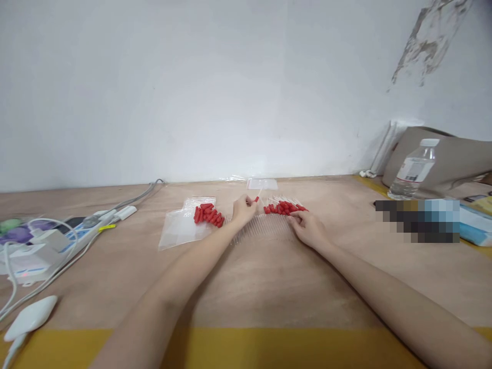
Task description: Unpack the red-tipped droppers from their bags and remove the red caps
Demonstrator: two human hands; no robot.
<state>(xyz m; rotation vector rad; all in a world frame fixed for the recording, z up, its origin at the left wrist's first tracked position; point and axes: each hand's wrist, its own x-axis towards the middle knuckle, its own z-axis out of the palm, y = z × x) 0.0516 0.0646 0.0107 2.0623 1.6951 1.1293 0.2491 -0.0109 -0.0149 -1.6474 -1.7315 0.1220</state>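
Note:
My left hand (pixel 243 207) pinches a thin pale dropper (pixel 262 192) by its red bulb, with the tube pointing up and away. My right hand (pixel 308 228) is closed at the right end of a row of thin clear tubes (pixel 265 228); its fingertips are beside the red bulbs, and what they grip is hidden. Beyond the row lies a pile of red-bulbed droppers (pixel 285 207), their pale tubes pointing to the wall. Loose red bulbs (pixel 208 214) sit on clear plastic bags (pixel 175 230) left of my left hand.
A small clear bag (pixel 262 184) lies by the wall. At the left are a power strip (pixel 82 236) with chargers and cables, and a white adapter (pixel 31 318). A water bottle (pixel 414 169), a grey bag (pixel 453 156) and a blue-white packet (pixel 476 225) stand at the right.

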